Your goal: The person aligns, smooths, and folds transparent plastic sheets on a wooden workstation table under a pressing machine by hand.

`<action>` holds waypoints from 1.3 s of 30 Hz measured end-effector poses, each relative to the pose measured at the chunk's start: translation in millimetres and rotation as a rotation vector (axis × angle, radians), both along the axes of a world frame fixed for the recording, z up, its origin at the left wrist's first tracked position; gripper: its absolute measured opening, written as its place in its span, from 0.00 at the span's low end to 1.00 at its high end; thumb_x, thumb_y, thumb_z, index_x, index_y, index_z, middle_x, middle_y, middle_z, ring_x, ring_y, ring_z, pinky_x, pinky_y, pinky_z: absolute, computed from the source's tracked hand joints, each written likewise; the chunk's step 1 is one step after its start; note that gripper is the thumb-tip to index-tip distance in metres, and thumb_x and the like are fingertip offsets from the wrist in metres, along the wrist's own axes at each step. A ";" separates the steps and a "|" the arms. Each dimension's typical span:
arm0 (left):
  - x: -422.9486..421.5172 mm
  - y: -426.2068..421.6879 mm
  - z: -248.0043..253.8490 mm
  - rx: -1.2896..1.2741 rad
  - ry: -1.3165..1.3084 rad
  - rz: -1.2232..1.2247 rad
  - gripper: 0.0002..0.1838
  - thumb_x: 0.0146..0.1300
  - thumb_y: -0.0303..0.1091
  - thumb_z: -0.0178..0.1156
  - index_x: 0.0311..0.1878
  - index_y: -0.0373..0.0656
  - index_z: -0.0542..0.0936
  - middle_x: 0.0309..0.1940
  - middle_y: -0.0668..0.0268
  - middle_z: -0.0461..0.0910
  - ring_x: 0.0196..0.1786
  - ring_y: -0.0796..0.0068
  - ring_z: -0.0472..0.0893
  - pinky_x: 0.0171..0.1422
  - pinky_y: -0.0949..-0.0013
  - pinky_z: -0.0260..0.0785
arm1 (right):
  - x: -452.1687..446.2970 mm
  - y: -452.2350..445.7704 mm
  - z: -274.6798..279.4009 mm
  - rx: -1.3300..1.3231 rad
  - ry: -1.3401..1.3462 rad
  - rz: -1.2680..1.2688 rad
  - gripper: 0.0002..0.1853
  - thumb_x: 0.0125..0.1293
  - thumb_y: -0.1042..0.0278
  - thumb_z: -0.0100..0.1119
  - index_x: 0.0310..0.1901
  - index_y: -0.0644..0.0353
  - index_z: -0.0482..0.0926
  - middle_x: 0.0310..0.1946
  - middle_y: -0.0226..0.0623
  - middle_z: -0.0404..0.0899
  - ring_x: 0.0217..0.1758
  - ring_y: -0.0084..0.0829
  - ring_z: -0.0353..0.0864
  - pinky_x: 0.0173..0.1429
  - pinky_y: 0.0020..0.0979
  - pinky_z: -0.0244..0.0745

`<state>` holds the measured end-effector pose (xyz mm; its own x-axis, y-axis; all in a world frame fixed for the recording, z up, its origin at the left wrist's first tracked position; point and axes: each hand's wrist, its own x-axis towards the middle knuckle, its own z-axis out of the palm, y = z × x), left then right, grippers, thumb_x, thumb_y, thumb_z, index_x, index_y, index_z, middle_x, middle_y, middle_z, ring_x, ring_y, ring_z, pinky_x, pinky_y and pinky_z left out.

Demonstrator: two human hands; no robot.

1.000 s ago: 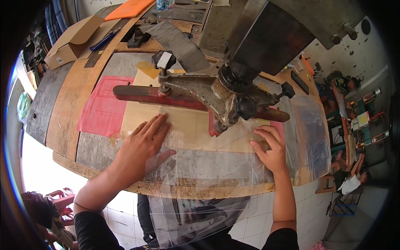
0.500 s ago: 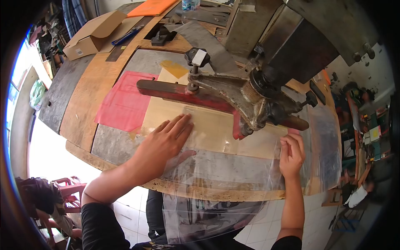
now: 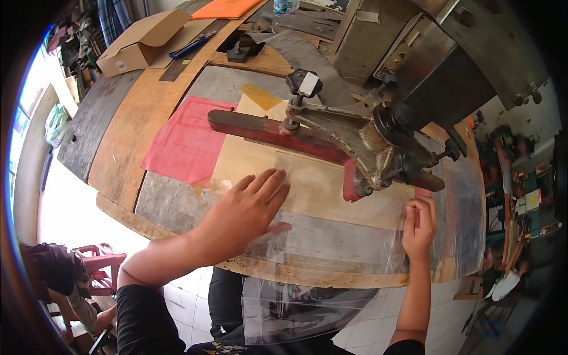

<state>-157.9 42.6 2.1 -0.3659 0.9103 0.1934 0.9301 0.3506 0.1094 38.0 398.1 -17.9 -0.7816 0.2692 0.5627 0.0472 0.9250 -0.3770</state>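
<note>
A clear plastic sheet [image 3: 313, 299] hangs over the table's front edge, with its upper part on the pale tan board [image 3: 319, 199]. My left hand [image 3: 251, 204] lies on the sheet's left side, fingers stretched towards the press bar and thumb spread to the right. At the sheet's right edge, my right hand [image 3: 419, 228] pinches the plastic between thumb and curled fingers. Just beyond both hands is the red and dark metal bar [image 3: 266, 133] of the press head [image 3: 361, 139]. Under the board, to the left, a pink sheet [image 3: 184, 142] is spread out.
The press column [image 3: 449, 77] rises at the back right. A cardboard box [image 3: 133, 50], a blue pen-like tool [image 3: 189, 46] and orange sheets [image 3: 225, 8] are at the back left. Clear sheets [image 3: 464, 207] lie on the table's right. People are partly visible at both sides.
The camera view has shifted slightly, so the table and press appear further right. My left fingertips have drawn back a little from the bar. My right hand keeps its pinch.
</note>
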 end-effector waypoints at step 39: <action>-13.3 -5.8 0.2 0.009 -0.153 0.084 0.46 0.69 0.59 0.69 0.75 0.27 0.72 0.83 0.48 0.65 0.85 0.52 0.64 0.90 0.48 0.56 | -13.5 -10.9 2.4 -0.069 -0.111 0.003 0.15 0.69 0.76 0.72 0.57 0.62 0.87 0.55 0.40 0.87 0.53 0.34 0.89 0.38 0.27 0.86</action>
<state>-171.2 36.8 2.3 -0.4667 0.8736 0.1377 0.8697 0.4251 0.2508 24.5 387.2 -15.6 -0.8389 0.3019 0.4529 0.0897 0.8974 -0.4321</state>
